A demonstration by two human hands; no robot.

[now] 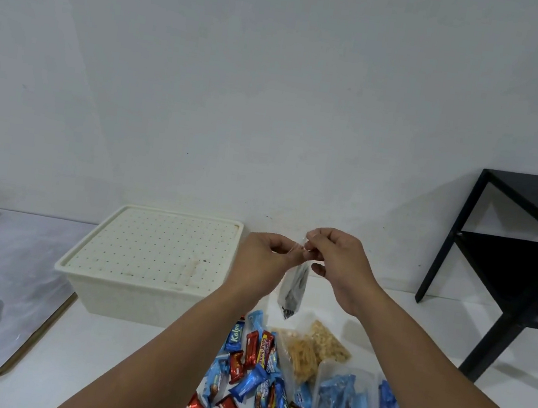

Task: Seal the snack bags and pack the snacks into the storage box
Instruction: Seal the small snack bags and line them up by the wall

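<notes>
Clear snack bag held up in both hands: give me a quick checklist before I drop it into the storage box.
1. Both hands on the bag: ok. The left hand and right hand pinch the top edge of the small clear plastic snack bag with dark contents.
2. Bag top sealed: cannot tell; the fingers hide the strip.
3. Bag lifted off the table: ok; it hangs above the pile of blue and red wrapped snack bars.
4. Box open: not ok. The cream perforated lid sits on the cream plastic storage box.
5. Other bags packed: not ok; the clear bags of yellow snacks lie on the white table.
</notes>
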